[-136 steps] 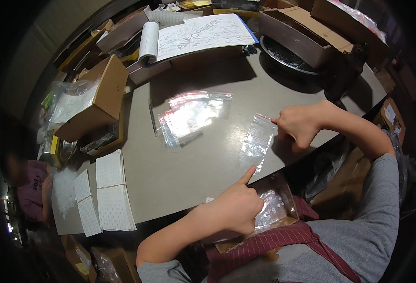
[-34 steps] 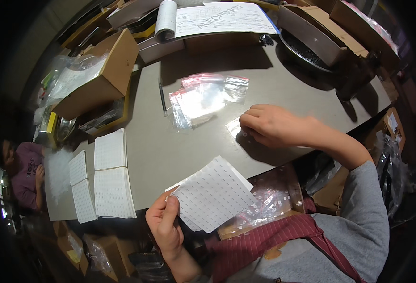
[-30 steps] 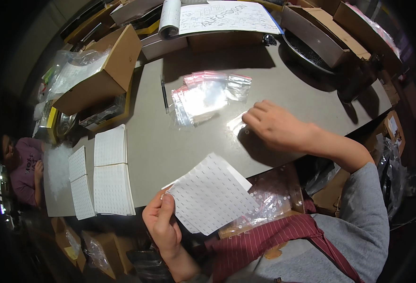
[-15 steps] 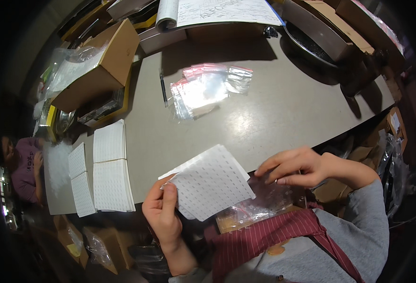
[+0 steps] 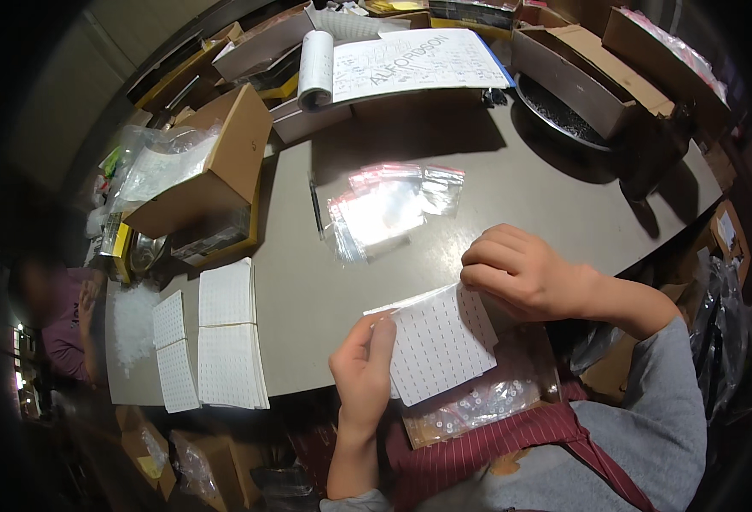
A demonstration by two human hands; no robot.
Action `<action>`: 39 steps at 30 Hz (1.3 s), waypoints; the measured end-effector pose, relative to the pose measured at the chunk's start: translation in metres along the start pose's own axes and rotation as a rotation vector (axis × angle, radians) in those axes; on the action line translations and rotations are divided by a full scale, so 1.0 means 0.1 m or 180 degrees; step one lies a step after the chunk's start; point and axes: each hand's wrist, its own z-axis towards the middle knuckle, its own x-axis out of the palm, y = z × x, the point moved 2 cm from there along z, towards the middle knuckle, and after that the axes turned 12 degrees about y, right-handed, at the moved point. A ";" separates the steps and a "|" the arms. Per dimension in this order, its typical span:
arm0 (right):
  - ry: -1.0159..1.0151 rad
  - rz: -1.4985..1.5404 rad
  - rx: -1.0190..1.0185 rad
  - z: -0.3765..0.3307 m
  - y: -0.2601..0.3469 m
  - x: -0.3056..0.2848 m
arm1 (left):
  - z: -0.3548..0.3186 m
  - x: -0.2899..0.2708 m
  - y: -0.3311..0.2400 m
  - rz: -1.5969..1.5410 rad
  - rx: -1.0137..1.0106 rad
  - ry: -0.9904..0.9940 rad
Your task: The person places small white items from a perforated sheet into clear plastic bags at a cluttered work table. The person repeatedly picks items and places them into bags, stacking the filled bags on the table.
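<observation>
A small stack of white paper sheets (image 5: 444, 341), printed with rows of short dark marks, is held up over the table's near edge. My left hand (image 5: 364, 369) grips its left side, thumb in front and fingers behind. At the upper right corner, the bent fingers of my right hand (image 5: 525, 271) pinch the sheets. Below the sheets, an open cardboard box (image 5: 549, 363) at my lap contains a clear plastic bag with small round white pieces (image 5: 478, 401). To the left lie a thick banded stack of similar sheets (image 5: 229, 333) and a narrower banded stack (image 5: 174, 350).
Clear zip bags with red tops (image 5: 384, 205) lie mid-table, beside a black pen (image 5: 315, 206). A cardboard box (image 5: 214, 171) stands at left, a flip pad (image 5: 410, 68) at the back, a dark round pan (image 5: 563, 115) at right. Another person (image 5: 67, 324) sits far left.
My right hand has moved up and left from beside the sheets to their upper right corner. The sheets and my left hand have shifted right in view, and the view has tilted upward.
</observation>
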 end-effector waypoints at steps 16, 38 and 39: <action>0.0337 0.0182 0.1846 0.37 -1.56 0.29 | 0.22 0.04 0.18 0.0062 0.0011 0.0047; 0.0475 0.0752 0.0950 -0.07 -0.45 -0.03 | 0.20 0.16 0.02 0.1149 0.0899 0.0977; 0.0447 0.1040 0.0728 -0.05 -0.31 -0.04 | 0.20 0.20 0.00 0.1166 0.0904 0.1012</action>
